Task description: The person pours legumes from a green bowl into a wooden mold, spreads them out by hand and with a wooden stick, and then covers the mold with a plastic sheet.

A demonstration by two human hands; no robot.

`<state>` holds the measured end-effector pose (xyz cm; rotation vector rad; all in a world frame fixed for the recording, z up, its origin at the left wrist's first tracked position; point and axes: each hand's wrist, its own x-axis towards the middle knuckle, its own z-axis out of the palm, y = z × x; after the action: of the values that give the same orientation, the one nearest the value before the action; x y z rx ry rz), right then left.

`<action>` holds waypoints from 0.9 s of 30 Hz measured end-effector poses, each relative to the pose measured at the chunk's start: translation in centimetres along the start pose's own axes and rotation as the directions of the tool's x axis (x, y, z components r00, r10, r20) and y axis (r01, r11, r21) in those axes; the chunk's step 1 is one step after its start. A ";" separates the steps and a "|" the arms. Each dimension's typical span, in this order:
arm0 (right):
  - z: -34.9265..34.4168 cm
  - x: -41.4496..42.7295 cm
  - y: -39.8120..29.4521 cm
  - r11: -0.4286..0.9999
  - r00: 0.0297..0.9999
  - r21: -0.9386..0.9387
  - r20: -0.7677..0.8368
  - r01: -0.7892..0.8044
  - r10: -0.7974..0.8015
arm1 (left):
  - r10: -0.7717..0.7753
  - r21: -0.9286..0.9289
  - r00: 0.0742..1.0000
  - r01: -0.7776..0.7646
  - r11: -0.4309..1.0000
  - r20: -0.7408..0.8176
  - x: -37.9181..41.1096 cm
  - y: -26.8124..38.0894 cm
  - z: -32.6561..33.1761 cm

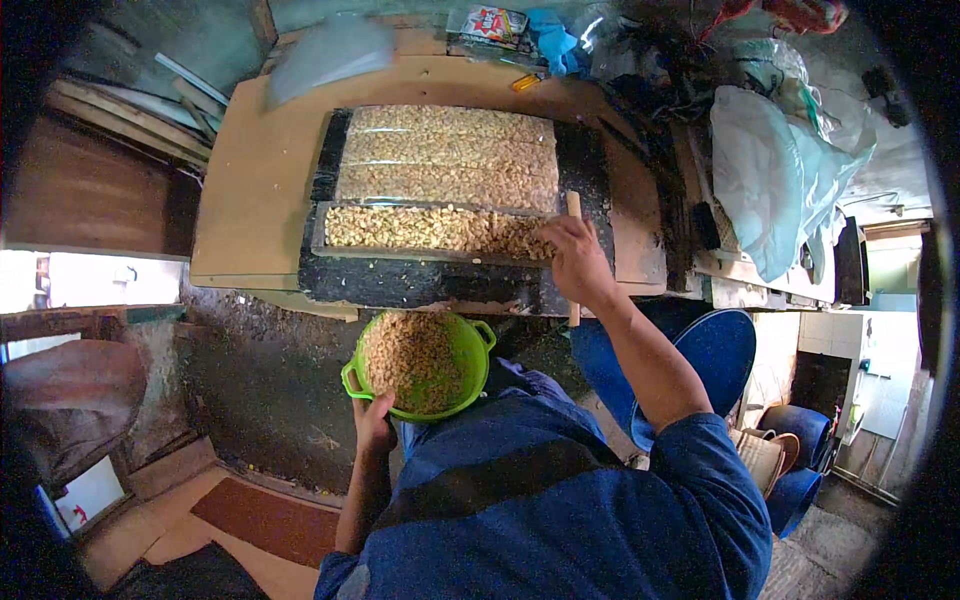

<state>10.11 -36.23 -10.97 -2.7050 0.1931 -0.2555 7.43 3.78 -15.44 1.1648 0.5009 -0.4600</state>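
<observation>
My left hand [375, 424] grips the rim and handle of a lime-green plastic basin [476, 360], in front of my body. Loose pale split beans [412, 356], apparently soybeans, fill much of it. My right hand [581, 259] reaches over the right end of a long, narrow wooden mould [405, 253], fingers spread and touching the beans [435, 229] inside. Beyond the mould, several rows of beans under clear plastic [450, 157] lie side by side on a dark board [375, 285]. A wooden stick [574, 206] passes partly behind my right hand.
The board rests on a tan tabletop [251, 202]. At its back are a plastic sheet [330, 56], a yellow-handled tool [527, 82] and a blue plastic bag [553, 41]. Pale plastic sacks [772, 165] hang at right. A blue drum [716, 352] stands below my right arm.
</observation>
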 end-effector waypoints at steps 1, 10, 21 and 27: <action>0.1 -0.1 -0.2 0.997 0.996 0.005 0.055 0.073 -0.073 | 0.004 0.014 1.000 -0.004 1.000 0.001 0.1 -0.1 -0.2; -0.2 -1.3 -0.2 0.999 0.998 -0.018 0.049 0.044 -0.043 | 0.023 0.040 0.999 -0.024 0.999 0.031 0.5 -0.6 -0.7; -0.2 -1.2 2.0 0.998 0.997 -0.052 -0.062 -0.048 0.044 | 0.025 0.018 0.999 -0.026 1.000 0.043 0.2 -0.1 0.2; -0.5 -1.6 0.4 0.999 0.998 0.018 -0.047 -0.027 0.028 | 0.013 0.032 0.999 -0.015 0.999 0.038 0.4 -0.2 -0.1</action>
<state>8.38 -36.45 -10.95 -2.6789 0.2411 -0.3118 7.64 3.78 -15.85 1.1880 0.4539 -0.4786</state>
